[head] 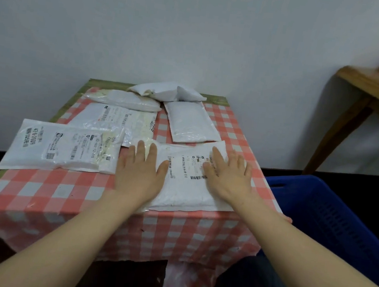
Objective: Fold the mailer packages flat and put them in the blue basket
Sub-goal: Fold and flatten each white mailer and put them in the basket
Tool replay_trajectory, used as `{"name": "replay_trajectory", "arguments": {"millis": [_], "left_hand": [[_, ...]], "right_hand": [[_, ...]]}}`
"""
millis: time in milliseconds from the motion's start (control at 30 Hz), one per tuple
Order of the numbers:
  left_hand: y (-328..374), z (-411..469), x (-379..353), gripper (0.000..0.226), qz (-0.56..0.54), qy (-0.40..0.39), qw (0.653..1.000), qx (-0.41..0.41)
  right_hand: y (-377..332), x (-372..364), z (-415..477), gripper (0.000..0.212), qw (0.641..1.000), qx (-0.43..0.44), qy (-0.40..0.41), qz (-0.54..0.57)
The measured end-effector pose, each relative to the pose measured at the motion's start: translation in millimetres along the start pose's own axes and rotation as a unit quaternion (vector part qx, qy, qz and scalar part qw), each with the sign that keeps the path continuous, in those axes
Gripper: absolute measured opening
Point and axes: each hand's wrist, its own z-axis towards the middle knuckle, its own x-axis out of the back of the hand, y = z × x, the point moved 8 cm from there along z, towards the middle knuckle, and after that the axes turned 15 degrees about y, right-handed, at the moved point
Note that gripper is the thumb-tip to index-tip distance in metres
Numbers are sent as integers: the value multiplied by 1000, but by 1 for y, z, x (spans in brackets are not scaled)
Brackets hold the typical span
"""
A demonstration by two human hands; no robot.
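**Pressing the near mailer flat before the fold**

Pressing down with both palms, the person holds a white mailer (183, 185) flat on the desk (37, 187), which wears a red-and-white checked cloth. The left hand (140, 173) lies on the mailer's left end, the right hand (227, 173) on its right end over the printed label; on both, the fingers (152, 153) are straight and slightly spread, gripping nothing. The mailer sits at the near right of the desk, its near edge close to the desk's front edge. The blue basket (331, 213) stands just to the right, lower than the desk top, and nothing shows inside the part in view.

Five more mailers wait: a labelled one (62, 147) at the left, overhanging the desk's edge, another (115, 120) behind it, a plain one (191, 122) just beyond the hands, and two puffier ones (127, 99) (166, 91) at the far edge by the wall.

To do this step well, it seems wise to sweep the palms outward so trapped air leaves through the open end, then to fold one end across while the other hand pins the middle. The slick plastic will probably spring open, so the crease wants a firm press before lifting
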Motion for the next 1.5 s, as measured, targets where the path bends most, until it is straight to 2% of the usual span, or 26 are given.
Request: {"name": "replay_trajectory", "arguments": {"millis": [100, 167, 400, 1067, 1133, 1200, 1300, 1367, 1433, 1500], "left_hand": [[24, -15, -9, 57, 12, -18, 997, -72], [27, -22, -21, 55, 27, -34, 996, -84], [25, -22, -28, 53, 51, -38, 995, -77], [26, -25, -25, 53, 56, -62, 994, -65], [25, -25, -26, 53, 50, -67, 994, -64], [25, -25, -25, 54, 30, -71, 995, -61], [14, -21, -13, 64, -20, -27, 999, 4], [0, -21, 1, 68, -63, 20, 993, 96], [-8, -24, 5, 64, -120, 23, 977, 173], [-9, -25, 11, 57, -160, 27, 961, 223]], "right_hand": [[-26, -9, -18, 54, 996, 80, -11, -24], [-33, -20, -25, 53, 994, 97, -27, -51], [-35, -27, -24, 53, 990, 105, -14, -95], [-31, -28, -26, 54, 990, 94, -44, -91], [-32, -26, -25, 54, 991, 95, -55, -78], [-29, -23, -23, 54, 994, 75, -76, -21], [-1, -11, -10, 58, 994, -57, -41, 79], [21, -7, -6, 64, 991, -120, -5, 64], [26, -6, -6, 61, 993, -105, 27, 52], [24, 5, -5, 58, 984, -97, 73, 128]]}}
